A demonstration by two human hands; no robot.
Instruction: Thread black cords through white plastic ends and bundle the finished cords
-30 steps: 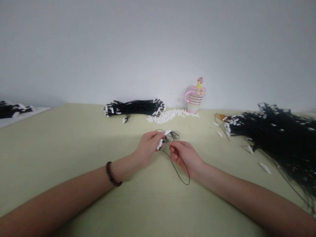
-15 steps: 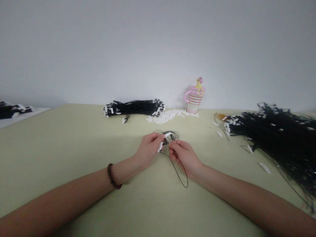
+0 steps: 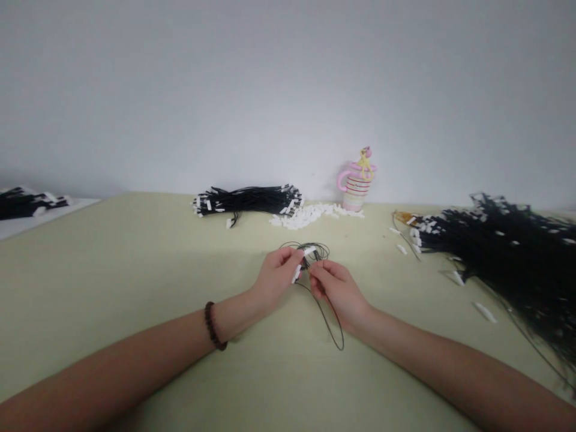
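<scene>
My left hand (image 3: 279, 275) is closed, pinching small white end pieces (image 3: 309, 250) of thin black cords. Beyond the fingertips, several loops of black cord (image 3: 321, 251) lie loosely coiled over the table. My right hand (image 3: 336, 289) is also closed, with thumb and forefinger pinched on a thin black cord close to the left fingertips. A single loop of this cord (image 3: 335, 342) hangs down between the two hands. The exact spot where the right fingers grip is too small to make out.
At the back lie a bundle of black cords (image 3: 249, 200), a heap of white pieces (image 3: 299, 217) and a pink striped mug (image 3: 357, 191). A large pile of black cords (image 3: 499, 252) covers the right side. More cords (image 3: 22, 203) rest at far left. Loose white pieces (image 3: 485, 312) dot the table.
The whole view has shifted slightly, so everything sits a little lower and to the right. Both hands keep nearly the same pose and hold.
</scene>
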